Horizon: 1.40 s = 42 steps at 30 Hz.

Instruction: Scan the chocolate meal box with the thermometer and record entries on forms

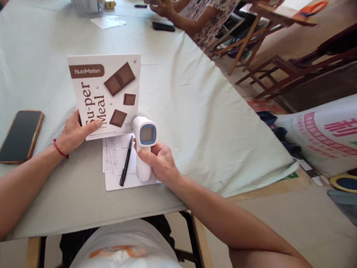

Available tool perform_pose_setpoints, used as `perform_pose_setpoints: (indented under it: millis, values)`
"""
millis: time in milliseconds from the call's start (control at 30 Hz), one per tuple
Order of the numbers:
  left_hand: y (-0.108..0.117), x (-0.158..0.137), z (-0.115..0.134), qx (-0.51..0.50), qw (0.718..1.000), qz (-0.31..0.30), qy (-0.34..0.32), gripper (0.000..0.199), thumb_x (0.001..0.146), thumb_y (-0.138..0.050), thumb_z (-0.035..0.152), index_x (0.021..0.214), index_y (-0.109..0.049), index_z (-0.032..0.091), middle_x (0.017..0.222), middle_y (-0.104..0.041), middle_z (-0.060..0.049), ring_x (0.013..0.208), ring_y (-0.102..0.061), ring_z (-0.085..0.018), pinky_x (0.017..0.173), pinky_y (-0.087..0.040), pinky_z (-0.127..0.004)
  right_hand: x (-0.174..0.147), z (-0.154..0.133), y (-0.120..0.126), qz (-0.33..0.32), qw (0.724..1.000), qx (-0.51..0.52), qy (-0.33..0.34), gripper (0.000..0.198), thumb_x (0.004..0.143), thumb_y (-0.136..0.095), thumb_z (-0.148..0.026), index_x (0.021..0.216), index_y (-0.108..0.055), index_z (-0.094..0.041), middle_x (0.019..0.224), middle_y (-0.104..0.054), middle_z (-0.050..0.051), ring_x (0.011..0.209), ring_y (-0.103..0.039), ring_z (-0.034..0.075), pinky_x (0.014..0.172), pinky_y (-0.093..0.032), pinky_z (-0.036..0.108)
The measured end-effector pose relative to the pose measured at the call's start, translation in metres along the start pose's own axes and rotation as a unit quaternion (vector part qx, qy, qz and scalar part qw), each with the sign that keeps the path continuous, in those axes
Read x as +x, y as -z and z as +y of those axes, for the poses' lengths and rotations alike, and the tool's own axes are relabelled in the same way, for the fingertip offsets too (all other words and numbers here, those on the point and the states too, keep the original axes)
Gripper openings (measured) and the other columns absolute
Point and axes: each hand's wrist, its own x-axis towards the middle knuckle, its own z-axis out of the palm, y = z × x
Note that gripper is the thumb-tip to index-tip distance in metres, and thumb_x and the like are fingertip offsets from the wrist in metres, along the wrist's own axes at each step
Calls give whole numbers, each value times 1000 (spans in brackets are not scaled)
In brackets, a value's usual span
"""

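My left hand point(76, 128) grips the lower left side of a white box point(122, 78), its thumb across the front. The box carries brown lettering reading "NutriMotion Su-per Meal" and pictures of chocolate pieces. Wrapped round the handle of a white infrared thermometer point(144, 149) is my right hand point(160, 160). The thermometer's blue-framed screen faces me and looks blank; its front end is close to the box's lower right edge, and I cannot tell whether they touch. Beneath both, written-on papers point(114, 156) lie on the cloth with a black pen point(126, 162) across them.
A phone point(21, 136) lies at the left on the pale tablecloth point(189, 111). At the far side, a person's forearm point(192, 24) rests near a black object point(163, 26) and a white paper point(108, 22). Wooden chairs point(267, 74) and a printed sack point(326, 134) stand at the right.
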Motion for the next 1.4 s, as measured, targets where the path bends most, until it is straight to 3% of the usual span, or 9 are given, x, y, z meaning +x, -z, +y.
perform_pose_setpoints:
  millis: [233,433,633,767,900,967,1133,1300,1400]
  values:
    - [2,4,2,23,999,-4,-33,52,80,-78,59,113,-69,20,114,-76,-8,102,-70,-28,86,-62,-43,3,-16,14,96,993,57,40,51,53,-87,-59,80,-64,-23,74,-60,-2,63,-49,12,60,-46,30]
    - [3,5,-1,18,998,-7,-53,51,81,-78,57,115,-69,20,114,-76,-8,101,-70,-27,85,-62,-40,2,-18,15,88,994,56,42,47,53,-87,-54,79,-63,-22,70,-57,-3,61,-45,10,57,-43,28]
    - [4,4,-2,-3,999,-20,-50,45,80,-81,55,116,-70,30,116,-75,0,106,-67,-31,92,-60,-54,0,-18,12,81,995,31,42,45,54,-85,-54,79,-63,-23,74,-59,-2,65,-49,12,63,-47,31]
    - [4,3,-2,-15,999,-18,-38,47,78,-81,55,117,-69,32,118,-74,2,111,-66,-34,97,-57,-59,4,-21,15,70,997,-19,25,39,57,-82,-49,77,-60,-24,73,-59,-2,68,-52,14,63,-46,31]
    - [3,3,-3,-15,999,-14,-37,48,78,-82,56,117,-69,32,115,-75,3,110,-65,-34,96,-56,-59,11,-32,23,33,986,-162,-7,33,62,-77,-46,77,-60,-22,71,-61,-1,66,-53,15,61,-42,31]
    - [3,2,-5,-16,999,-13,-40,49,76,-83,57,116,-68,31,115,-75,3,110,-64,-35,96,-55,-60,14,-37,28,51,959,-278,-18,31,64,-75,-46,78,-62,-21,70,-61,0,65,-53,16,61,-41,32]
    - [-1,-1,-6,-50,998,-2,-23,51,78,-84,52,118,-65,27,117,-73,1,112,-65,-32,100,-53,-57,21,-32,42,99,840,-534,-2,24,70,-72,-43,76,-63,-21,75,-62,3,70,-57,20,65,-42,35]
    - [-4,-4,1,-30,998,53,-28,65,72,-86,59,117,-54,25,122,-69,-3,119,-61,-30,105,-51,-51,24,-11,59,118,749,-648,77,26,76,-72,-47,80,-68,-22,82,-64,7,73,-60,22,62,-44,34]
    - [-2,-2,0,1,995,77,-60,69,72,-84,64,118,-49,26,123,-67,-4,122,-59,-29,108,-48,-50,20,-4,60,152,714,-658,185,36,77,-74,-48,101,-71,-21,100,-66,12,87,-64,28,68,-50,39]
